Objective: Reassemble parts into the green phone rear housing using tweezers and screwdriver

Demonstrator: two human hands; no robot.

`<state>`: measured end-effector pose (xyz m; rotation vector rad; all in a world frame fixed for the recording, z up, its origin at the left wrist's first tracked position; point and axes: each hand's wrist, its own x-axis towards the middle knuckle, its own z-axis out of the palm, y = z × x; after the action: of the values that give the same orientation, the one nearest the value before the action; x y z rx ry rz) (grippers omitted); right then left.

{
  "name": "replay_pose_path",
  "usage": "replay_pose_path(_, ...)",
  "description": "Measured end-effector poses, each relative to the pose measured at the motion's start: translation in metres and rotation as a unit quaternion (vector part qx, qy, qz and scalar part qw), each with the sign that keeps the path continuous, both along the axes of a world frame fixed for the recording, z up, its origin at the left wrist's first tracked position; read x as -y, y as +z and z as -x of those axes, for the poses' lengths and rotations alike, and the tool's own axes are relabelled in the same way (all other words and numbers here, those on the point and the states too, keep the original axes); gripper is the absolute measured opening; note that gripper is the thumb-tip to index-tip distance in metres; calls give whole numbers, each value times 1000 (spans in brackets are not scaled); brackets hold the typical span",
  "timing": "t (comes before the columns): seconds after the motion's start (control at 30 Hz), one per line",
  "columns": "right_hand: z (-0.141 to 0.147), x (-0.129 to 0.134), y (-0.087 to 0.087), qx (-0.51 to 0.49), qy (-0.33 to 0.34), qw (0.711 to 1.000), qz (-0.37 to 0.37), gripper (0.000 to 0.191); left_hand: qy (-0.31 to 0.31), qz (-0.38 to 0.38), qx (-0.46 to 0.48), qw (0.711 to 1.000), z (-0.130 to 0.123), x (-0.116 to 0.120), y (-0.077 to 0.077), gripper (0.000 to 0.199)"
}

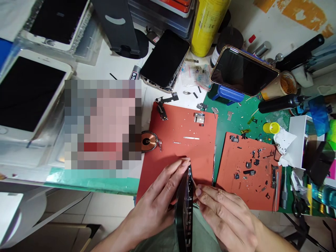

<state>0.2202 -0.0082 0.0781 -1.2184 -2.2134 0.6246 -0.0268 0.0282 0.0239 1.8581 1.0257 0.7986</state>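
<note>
A dark smartphone (186, 213) stands on its edge near the bench front, small parts visible along its side. My left hand (160, 199) is closed around its left side and top corner. On the other side, my right hand (225, 213) pinches a thin metal tool (194, 182), its tip at the phone's upper edge; the tool's exact kind is hidden by the fingers. Beneath lies an orange-red mat (173, 140). At its left edge rests a round copper coil (149, 141), with a silvery metal part (199, 119) toward the back.
A second orange-red mat (225, 190) on the right carries several tiny phone parts. Behind, a phone (244, 71) leans on a blue stand (228, 94), beside a yellow can (207, 28). Another dark phone (165, 57) and a white tablet (31, 91) lie further left.
</note>
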Motion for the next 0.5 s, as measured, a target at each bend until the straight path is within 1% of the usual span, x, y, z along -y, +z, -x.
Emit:
replay_pose_path(0.1,-2,-7,3,-30,-4,999,9,43,-3,-21,3,1000,0,0,-2,81)
replay_pose_path(0.13,-1,-9,2,-57,-24,998,12,44,-1,-25,1,1000,0,0,-2,81)
replay_pose_path(0.17,0,-8,-1,-91,-64,994,15,44,0,-26,0,1000,0,0,-2,81)
replay_pose_path(0.2,3,-6,-5,-127,-119,985,12,43,0,-25,0,1000,0,0,-2,82)
replay_pose_path(0.27,14,1,-16,-180,-237,954,30,37,-1,-18,2,1000,1,0,-2,79)
replay_pose_path(0.33,28,12,-27,-226,-302,925,41,32,-3,-12,4,1000,1,1,-2,77)
replay_pose_path(0.4,41,21,-37,-268,-313,911,20,34,-3,-22,3,1000,1,1,-3,76)
replay_pose_path(0.5,54,29,-45,-286,-303,909,-27,41,1,-31,4,1000,1,0,-4,76)
